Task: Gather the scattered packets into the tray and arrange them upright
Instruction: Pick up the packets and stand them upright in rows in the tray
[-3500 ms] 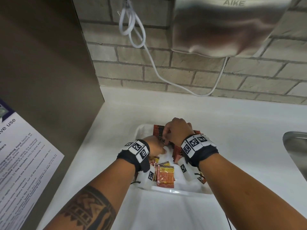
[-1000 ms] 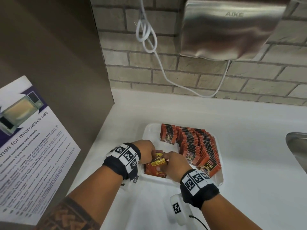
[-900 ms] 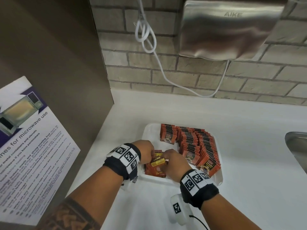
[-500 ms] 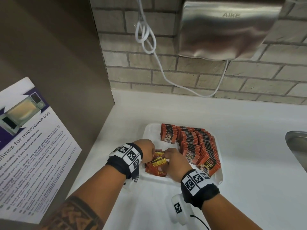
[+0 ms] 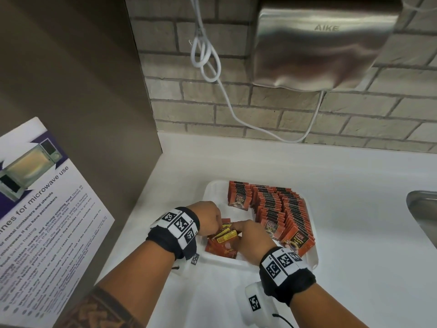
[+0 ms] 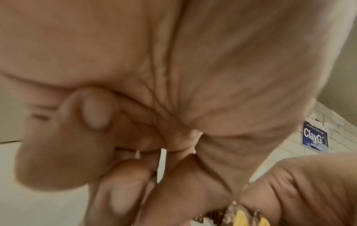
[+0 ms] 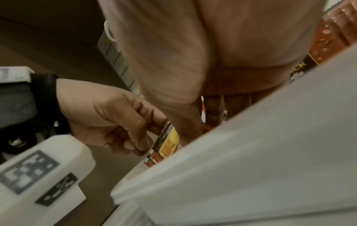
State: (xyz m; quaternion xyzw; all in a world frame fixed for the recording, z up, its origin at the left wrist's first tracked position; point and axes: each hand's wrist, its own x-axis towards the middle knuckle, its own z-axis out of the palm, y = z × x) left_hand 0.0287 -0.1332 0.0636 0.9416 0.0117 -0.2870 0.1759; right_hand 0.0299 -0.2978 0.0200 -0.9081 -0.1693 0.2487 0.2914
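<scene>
A white tray [image 5: 214,190] sits on the white counter. Rows of red-brown coffee packets [image 5: 276,209] stand leaning in its right and far parts. A small bunch of loose packets [image 5: 221,242], some with yellow labels, lies in the near left corner. My left hand [image 5: 209,217] pinches this bunch from the left; in the right wrist view its fingers [image 7: 135,137] curl round the packet edges [image 7: 167,142]. My right hand [image 5: 246,237] grips the same bunch from the right. The tray rim [image 7: 231,152] hides most of the bunch in that view.
A brown cabinet side with a microwave-use poster [image 5: 35,209] stands at the left. A steel hand dryer [image 5: 324,43] with a white cord [image 5: 208,65] hangs on the brick wall. A steel sink edge [image 5: 423,214] shows at the right.
Both hands left the far packet rows and came to the tray's near left corner. Over the last second they have kept gathering the same bunch, barely shifting.
</scene>
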